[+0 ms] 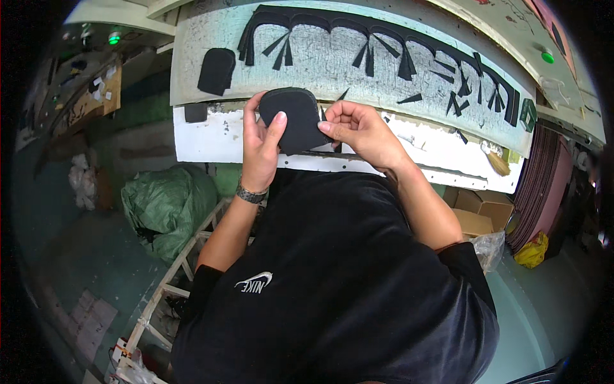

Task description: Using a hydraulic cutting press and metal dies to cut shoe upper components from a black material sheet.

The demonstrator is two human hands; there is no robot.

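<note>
My left hand [260, 142] holds a black flat pad [291, 121] with a rounded top, its thumb lying across the face and the fingers behind. At the pad's right edge my right hand [361, 131] is closed in a pinch, thumb against curled forefinger. A thin dark sliver shows beside those fingertips; whether it belongs to the pad's edge or is a loose scrap, I cannot tell. Another black pad [217, 71] of similar shape lies on the board to the left. Beyond my hands stretches a black cut-out sheet [313, 20] with arched gaps and narrow strips.
The pale work board [198, 32] carries several loose black scraps [410, 99]. A brush [497, 164] rests at the white table's [211, 144] right end, near a green box [527, 115]. A green sack [167, 208] stands low on the left, cardboard boxes [476, 211] on the right.
</note>
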